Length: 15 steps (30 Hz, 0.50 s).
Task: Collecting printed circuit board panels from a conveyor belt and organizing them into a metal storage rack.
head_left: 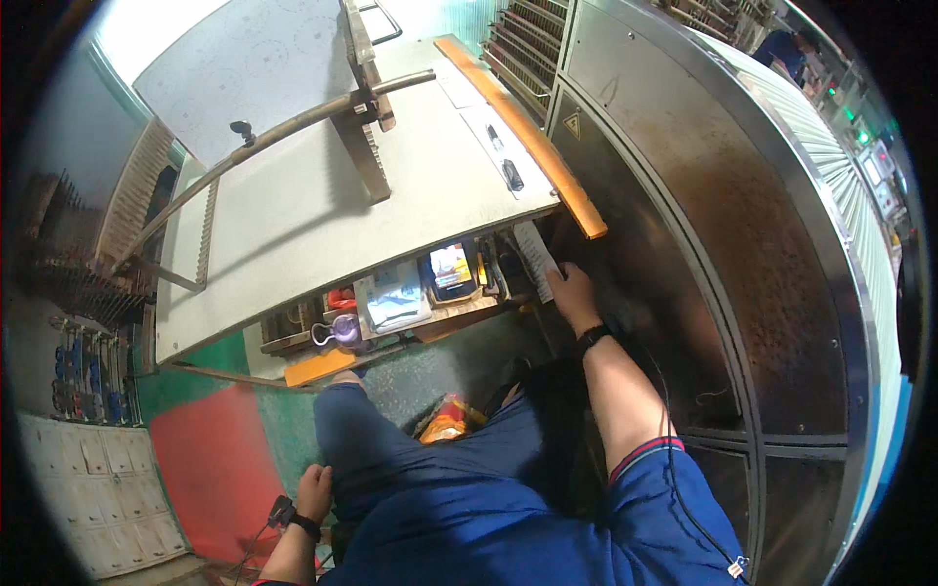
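My right hand (575, 295) reaches under the right end of the table, fingers closed on the lower edge of a narrow white paper sheet (532, 256) with writing on it. The sheet hangs tilted beside the shelf under the tabletop. My left hand (315, 491) is low at my left side next to my thigh, its fingers curled, with nothing seen in them. A small dark device (281, 510) with a cable sits at that wrist. On the shelf near the paper lie a lit phone-like screen (451, 270), a pale blue-white packet (395, 296) and a purple cup (346, 330).
The white table (283, 234) carries a wooden rod (293, 127) on notched racks, a black marker-like item (513, 176) and an orange edge strip (528, 137). A stained metal cabinet (752, 205) stands close on the right. An orange bag (447, 422) lies between my legs. Lockers (103, 488) are at left.
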Tool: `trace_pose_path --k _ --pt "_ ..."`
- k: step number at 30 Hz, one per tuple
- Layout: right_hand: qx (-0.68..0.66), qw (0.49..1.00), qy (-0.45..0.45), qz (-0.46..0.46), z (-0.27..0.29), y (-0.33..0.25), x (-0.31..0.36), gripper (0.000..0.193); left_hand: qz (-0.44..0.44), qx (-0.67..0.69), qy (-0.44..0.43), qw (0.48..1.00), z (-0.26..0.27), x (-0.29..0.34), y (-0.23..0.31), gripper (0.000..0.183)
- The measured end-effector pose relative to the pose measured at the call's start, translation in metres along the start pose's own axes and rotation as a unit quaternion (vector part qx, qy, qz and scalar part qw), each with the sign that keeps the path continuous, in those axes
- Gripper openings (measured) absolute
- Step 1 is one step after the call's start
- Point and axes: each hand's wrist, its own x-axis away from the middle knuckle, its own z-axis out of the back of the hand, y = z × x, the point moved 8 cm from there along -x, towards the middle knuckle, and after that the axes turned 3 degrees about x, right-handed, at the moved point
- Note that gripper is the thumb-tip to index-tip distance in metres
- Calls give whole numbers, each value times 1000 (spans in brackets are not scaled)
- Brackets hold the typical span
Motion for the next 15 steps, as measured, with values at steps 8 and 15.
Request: trace_pose_path --k 8,15 --pt "-35 993 -60 -97 -13 30 42 40 12 -2 28 1000 18 5 4 31" --pt "64 988 -60 -124 -26 8 22 44 19 8 1 1000 3 -10 12 29"
